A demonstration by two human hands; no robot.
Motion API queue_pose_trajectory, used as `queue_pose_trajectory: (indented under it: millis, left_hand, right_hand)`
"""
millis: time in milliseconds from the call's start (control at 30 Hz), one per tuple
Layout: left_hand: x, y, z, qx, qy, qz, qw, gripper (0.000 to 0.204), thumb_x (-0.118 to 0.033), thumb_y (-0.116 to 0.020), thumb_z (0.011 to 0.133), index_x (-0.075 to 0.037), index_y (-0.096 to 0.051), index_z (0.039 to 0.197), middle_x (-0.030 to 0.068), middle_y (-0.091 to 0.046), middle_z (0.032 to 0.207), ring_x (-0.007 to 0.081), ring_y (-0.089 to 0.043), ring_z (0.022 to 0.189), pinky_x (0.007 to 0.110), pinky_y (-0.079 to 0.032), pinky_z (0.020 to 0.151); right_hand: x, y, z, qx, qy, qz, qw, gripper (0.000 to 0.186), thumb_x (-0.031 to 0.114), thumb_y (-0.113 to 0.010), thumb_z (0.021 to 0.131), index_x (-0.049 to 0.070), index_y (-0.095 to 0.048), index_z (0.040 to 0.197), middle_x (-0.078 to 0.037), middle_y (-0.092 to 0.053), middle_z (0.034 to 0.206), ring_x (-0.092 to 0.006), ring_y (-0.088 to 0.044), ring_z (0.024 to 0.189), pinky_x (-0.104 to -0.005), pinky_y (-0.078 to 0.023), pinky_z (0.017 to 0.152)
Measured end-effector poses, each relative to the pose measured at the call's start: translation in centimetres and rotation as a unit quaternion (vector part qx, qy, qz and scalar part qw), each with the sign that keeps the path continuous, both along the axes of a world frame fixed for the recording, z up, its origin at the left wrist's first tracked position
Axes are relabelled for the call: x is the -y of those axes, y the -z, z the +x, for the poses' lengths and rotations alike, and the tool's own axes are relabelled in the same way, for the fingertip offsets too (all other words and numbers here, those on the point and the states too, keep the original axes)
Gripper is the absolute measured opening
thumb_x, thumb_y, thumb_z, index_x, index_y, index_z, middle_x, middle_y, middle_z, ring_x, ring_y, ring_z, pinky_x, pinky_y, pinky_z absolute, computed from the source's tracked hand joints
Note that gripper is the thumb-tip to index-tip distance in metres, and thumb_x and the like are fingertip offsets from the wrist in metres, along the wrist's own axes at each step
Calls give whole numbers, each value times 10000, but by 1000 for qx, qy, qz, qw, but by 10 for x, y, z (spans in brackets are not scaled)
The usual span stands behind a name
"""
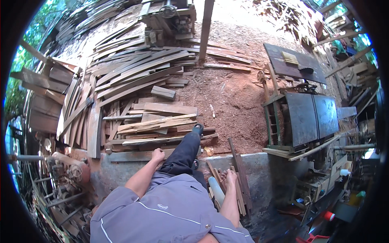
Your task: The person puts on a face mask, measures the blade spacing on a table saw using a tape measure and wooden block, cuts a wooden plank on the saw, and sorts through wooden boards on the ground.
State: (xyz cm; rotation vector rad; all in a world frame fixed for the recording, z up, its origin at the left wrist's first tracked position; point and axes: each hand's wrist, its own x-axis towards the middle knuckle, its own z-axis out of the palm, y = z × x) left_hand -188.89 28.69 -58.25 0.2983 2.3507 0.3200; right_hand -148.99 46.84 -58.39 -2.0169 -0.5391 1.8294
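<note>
My left hand (158, 155) hangs beside my left thigh, its fingers curled into a loose fist with nothing visible in them. Out to the right, my right hand (229, 178) is partly curled with its fingers apart, and I see nothing held in it. Below that hand lie narrow wooden strips (243, 178) and a pale grey cylinder (216, 189). One foot in a dark shoe (197, 128) is forward, by the end of a pile of rough boards (158, 124).
Long planks (137, 75) are stacked ahead on the left. A wooden post (206, 30) rises beyond them. At right stand a machine with a dark metal table (300, 117) and a dark tabletop (279, 60). Sawdust (227, 101) covers the ground; a low concrete ledge (259, 162) crosses near me.
</note>
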Motion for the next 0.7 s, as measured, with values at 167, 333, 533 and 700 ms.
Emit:
queue_pose_trajectory:
  millis: [167, 333, 533, 700]
  left_hand:
    - [-75, 43, -27, 67, 103, -68, 990, 319, -233, -585, 793, -90, -735, 1037, 162, -723, 897, 274, -701, 730, 387, -561, 701]
    - [-213, 110, -53, 46, 277, 58, 958, 340, -272, -603, 784, -61, -736, 1014, 193, -706, 1020, 294, -684, 981, 386, -511, 913]
    - [-419, 165, -36, 81, 419, 108, 898, 311, -187, -572, 826, 1, -706, 1035, 221, -706, 985, 312, -686, 965, 395, -525, 864]
    - [-568, 253, -127, 82, 433, 110, 891, 246, -131, -564, 823, 1, -685, 992, 164, -684, 817, 252, -671, 744, 397, -533, 648]
  right_hand:
    - [15, 24, 34, 4, 102, 12, 995, 191, 193, -510, 983, 13, -530, 1043, -92, -609, 806, -176, -618, 616, -295, -525, 504]
    - [-5, 41, 37, -16, 222, 36, 974, 161, 196, -546, 966, 39, -578, 976, -71, -620, 820, -175, -634, 671, -312, -540, 564]
    - [-82, 93, 7, 5, 370, 82, 925, 133, 199, -550, 965, 73, -585, 943, -47, -637, 801, -157, -634, 661, -304, -535, 563]
    - [-222, 168, -105, -70, 369, 41, 926, 143, 198, -552, 960, 59, -575, 931, -79, -650, 744, -182, -639, 604, -307, -545, 560]
